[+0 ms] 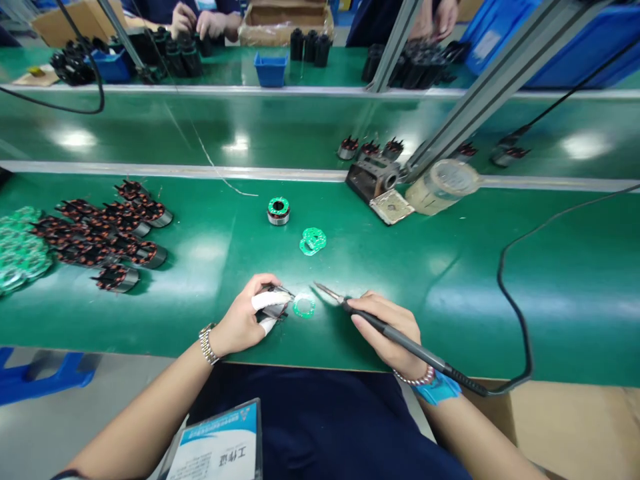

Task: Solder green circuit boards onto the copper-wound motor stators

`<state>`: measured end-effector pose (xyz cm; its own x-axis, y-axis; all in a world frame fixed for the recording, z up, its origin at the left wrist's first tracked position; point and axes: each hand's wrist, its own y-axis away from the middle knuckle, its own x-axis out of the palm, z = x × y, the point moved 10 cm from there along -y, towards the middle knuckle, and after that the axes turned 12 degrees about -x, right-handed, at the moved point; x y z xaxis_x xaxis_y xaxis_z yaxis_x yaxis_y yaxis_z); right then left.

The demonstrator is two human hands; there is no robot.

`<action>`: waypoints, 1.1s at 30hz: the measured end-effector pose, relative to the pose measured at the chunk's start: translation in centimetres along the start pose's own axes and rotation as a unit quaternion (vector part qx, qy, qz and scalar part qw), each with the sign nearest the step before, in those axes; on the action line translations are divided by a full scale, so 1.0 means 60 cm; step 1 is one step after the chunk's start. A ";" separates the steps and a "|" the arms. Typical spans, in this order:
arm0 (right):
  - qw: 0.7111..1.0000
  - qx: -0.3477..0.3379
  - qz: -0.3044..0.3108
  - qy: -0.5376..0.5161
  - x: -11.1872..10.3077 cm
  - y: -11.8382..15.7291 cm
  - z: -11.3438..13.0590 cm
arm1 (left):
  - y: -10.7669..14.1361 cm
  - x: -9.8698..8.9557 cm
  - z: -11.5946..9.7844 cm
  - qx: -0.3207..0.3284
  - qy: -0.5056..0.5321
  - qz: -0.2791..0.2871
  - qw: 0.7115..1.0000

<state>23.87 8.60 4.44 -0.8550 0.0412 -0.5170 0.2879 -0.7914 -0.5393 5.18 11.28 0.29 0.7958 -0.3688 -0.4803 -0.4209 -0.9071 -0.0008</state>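
My left hand (245,317), with white tape around two fingers, grips a small wound motor stator (275,303) with dark coils. My right hand (385,330) holds a black soldering iron (400,337) like a pen, its thin tip close to a green ring-shaped circuit board (304,305) lying on the green bench mat (400,267). The tip and ring look apart. Farther up, a second green board (313,241) lies flat beside a stator with a green board on top (278,211). Several coil stators (105,237) and a heap of green boards (20,252) lie at the left.
A soldering iron stand (373,180) and a clear tape roll (443,187) stand at the bench's far edge. The iron's black cable (515,300) curves across the right side. Beyond are more benches, aluminium frame posts (500,87), blue bins (585,47), and a co-worker's hands (200,23).
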 end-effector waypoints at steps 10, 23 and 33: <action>0.898 0.042 -0.268 0.347 -0.255 -0.053 -0.135 | 0.004 -0.003 -0.022 0.046 -0.039 -0.022 0.998; 0.990 -0.118 0.068 0.033 0.014 -0.042 0.020 | -0.002 -0.009 0.021 -0.054 0.079 -0.012 0.995; 0.987 0.091 -0.094 -0.094 0.041 -0.017 -0.001 | -0.003 0.026 -0.003 -0.085 -0.077 -0.015 0.993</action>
<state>21.47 9.56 3.68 -0.9555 0.0973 -0.2784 0.0497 -0.8774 -0.4772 6.56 10.81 -0.32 0.7254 -0.3178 -0.6106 -0.3083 -0.9431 0.1245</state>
